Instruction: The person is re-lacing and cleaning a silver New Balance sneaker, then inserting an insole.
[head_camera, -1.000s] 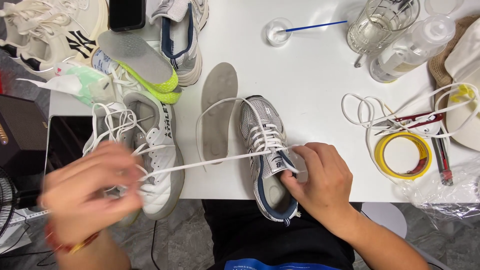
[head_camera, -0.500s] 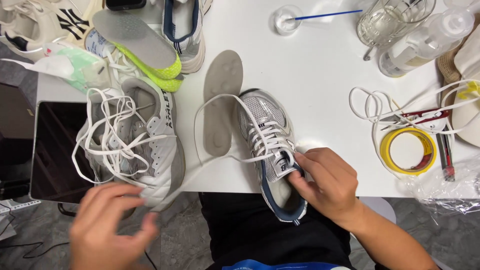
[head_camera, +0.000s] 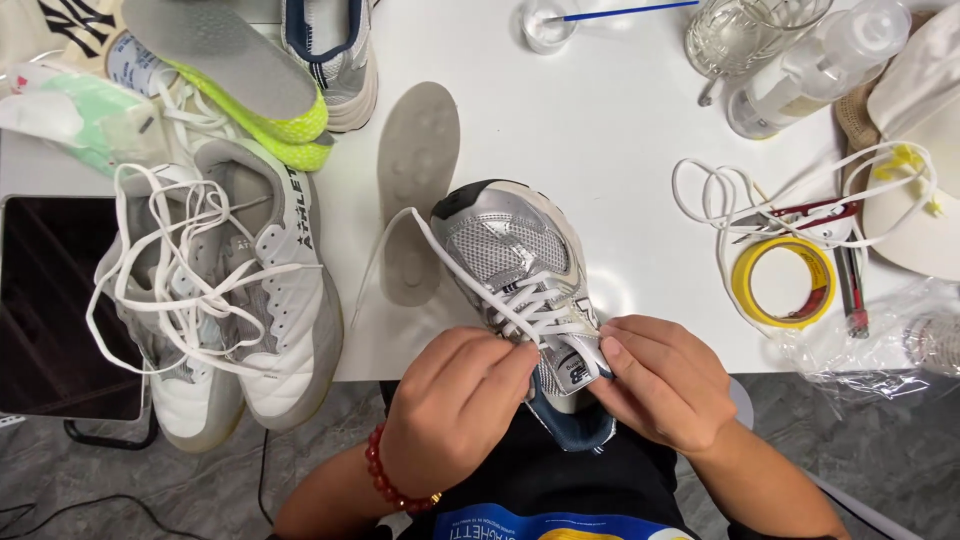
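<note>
In the lower middle of the frame, a silver shoe (head_camera: 520, 270) sat at the edge of the white table (head_camera: 600, 150). The left hand (head_camera: 455, 405) pinched its white lace (head_camera: 470, 285). The right hand (head_camera: 660, 380) gripped the shoe's tongue (head_camera: 572, 368).

Silver mesh sneaker (head_camera: 515, 250) with woven white lace (head_camera: 455, 275), smooth matt white table (head_camera: 590, 130), glossy yellow tape roll (head_camera: 783, 281)

Sneaker (head_camera: 510, 250) between insole (head_camera: 415, 190) and tape roll (head_camera: 783, 281)

Left hand (head_camera: 455, 405) and right hand (head_camera: 660, 380) meet, fingers curled in a pinching grip.
</note>
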